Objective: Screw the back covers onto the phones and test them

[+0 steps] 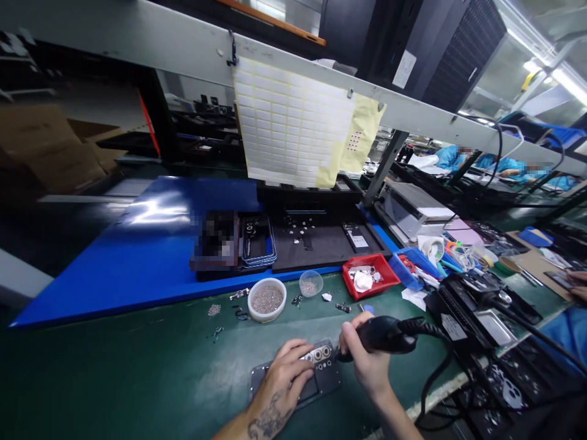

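Head view: rests left hand (285,380), loosely spread, across a phone (329,382); wraps right hand (373,366) firmly round a black corded tool (391,335) at the phone's right end.

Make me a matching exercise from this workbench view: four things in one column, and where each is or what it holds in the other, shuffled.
Things:
1. Left hand
2. Black corded electric screwdriver
3. Red bin
4. Round white tub

Places and states:
A. Filled with tiny metallic pieces
B. Gripped in the right hand
C. Holding a crumpled white piece among other bits
D. Resting on the dark phone housing

Right pairs: 1-D, 2-B, 3-C, 4-A.
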Action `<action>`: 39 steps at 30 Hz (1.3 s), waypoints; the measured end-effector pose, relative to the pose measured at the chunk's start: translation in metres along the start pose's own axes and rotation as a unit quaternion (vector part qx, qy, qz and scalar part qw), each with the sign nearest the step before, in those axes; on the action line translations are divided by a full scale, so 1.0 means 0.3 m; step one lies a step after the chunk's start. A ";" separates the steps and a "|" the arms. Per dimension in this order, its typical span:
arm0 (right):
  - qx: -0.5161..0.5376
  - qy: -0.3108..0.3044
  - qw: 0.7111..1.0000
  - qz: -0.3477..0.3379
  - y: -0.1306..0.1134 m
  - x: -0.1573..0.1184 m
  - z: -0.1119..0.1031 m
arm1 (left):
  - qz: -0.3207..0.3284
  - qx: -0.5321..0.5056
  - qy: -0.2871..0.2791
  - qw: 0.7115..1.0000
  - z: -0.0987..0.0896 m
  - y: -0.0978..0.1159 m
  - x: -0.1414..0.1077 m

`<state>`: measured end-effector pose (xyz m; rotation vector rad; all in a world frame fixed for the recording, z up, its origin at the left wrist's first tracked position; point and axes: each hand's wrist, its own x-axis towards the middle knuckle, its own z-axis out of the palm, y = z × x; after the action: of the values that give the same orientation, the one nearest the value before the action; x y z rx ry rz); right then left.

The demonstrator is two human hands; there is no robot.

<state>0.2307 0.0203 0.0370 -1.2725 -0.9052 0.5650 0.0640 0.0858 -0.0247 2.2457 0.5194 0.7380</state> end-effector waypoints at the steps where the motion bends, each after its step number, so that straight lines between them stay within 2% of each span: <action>1: 0.008 -0.004 1.000 0.003 -0.002 0.001 -0.001 | -0.002 0.001 -0.001 1.000 0.001 -0.002 -0.001; 9: 0.113 -0.016 0.993 -0.011 -0.088 -0.001 -0.012 | -0.047 -0.012 -0.016 0.999 0.007 -0.006 0.000; 13: 0.206 -0.031 0.978 -0.009 -0.134 -0.009 0.020 | -0.059 -0.035 -0.005 0.998 0.004 0.007 0.002; 16: 0.238 -0.044 0.970 0.007 -0.137 -0.018 0.053 | -0.067 -0.047 0.005 0.997 0.006 0.012 0.001; 23: 0.229 -0.063 0.971 0.023 -0.105 -0.030 0.080 | -0.054 -0.065 0.026 0.996 0.019 -0.002 -0.007; 28: 0.215 -0.064 0.974 0.026 -0.095 -0.036 0.081 | -0.005 -0.049 0.020 0.999 0.005 0.003 -0.002; 39: 0.090 -0.050 0.994 0.045 -0.046 -0.031 0.095 | -0.006 -0.017 0.014 1.000 0.002 0.015 -0.016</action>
<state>0.2005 0.0256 0.0488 -1.1331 -0.8623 0.7700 0.0613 0.0798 -0.0235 2.2007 0.5303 0.7682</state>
